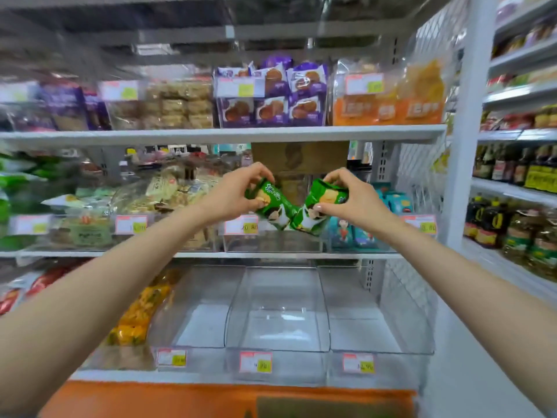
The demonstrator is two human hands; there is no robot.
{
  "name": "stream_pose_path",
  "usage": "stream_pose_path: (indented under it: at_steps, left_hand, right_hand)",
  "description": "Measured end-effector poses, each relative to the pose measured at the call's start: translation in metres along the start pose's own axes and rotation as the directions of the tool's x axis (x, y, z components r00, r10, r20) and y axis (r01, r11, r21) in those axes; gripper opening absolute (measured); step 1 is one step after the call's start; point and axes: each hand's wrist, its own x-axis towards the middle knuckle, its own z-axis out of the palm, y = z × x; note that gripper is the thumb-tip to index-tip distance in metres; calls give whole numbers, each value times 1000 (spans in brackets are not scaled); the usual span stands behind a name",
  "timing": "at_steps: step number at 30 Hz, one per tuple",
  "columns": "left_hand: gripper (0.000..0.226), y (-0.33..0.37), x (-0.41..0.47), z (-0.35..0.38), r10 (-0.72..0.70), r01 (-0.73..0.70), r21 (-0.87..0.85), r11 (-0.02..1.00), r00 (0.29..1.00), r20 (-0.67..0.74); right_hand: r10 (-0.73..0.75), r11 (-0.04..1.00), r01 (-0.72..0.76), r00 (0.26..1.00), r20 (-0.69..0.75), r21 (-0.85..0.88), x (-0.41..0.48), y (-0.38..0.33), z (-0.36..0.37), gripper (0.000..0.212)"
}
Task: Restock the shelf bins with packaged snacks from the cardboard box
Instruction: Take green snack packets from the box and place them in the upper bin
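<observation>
Here, your left hand point(238, 193) pinched a glossy green snack packet point(272, 205), and your right hand point(349, 200) gripped a second green packet point(327, 190). Their lower ends touched above a clear plastic shelf bin point(265, 244).

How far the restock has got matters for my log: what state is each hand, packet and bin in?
Left hand: grips left green packet
Right hand: grips right green packet
Both packets: tilted, lower ends meeting, not yet in a bin
Bottom middle bin: empty
Bottom right bin: empty
Top purple-packet bin: full
</observation>
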Motion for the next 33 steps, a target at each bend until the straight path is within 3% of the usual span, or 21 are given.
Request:
stream_pose_path:
  at_steps: [5, 15, 18, 23, 27, 31, 33]
  left_hand:
    - [38, -26, 46, 1, 7, -4, 88, 996, 1000, -31]
    - [45, -98, 150, 48, -16, -43, 266, 963, 976, 216]
    - [53, -118, 187, 68, -52, -28, 280, 960, 961, 273]
    - [67, -155, 245, 116, -99, 2, 249, 968, 922, 375]
    - [73, -177, 269, 147, -121, -26, 360, 932, 918, 379]
    - [50, -179, 266, 154, -176, -79, 537, 840, 897, 406]
    - [40, -176, 262, 153, -190, -81, 556, 827, 891, 412]
  right_hand:
    - [-26, 993, 27, 1000, 9, -117, 59, -1, 17, 44]
    - [53, 915, 45, 972, 229, -401, 163, 53, 49, 57]
    - [111, 822, 72, 953, 283, -566, 201, 75, 58, 69]
    - [368, 692, 58, 829, 421, -719, 256, 115, 78, 66]
    - [423, 590, 136, 787, 448, -796, 283, 137, 98, 80]
    - [580, 543, 148, 647, 496, -827, 287, 139, 100, 70]
    - [606, 503, 160, 636, 478, -849, 284, 134, 98, 68]
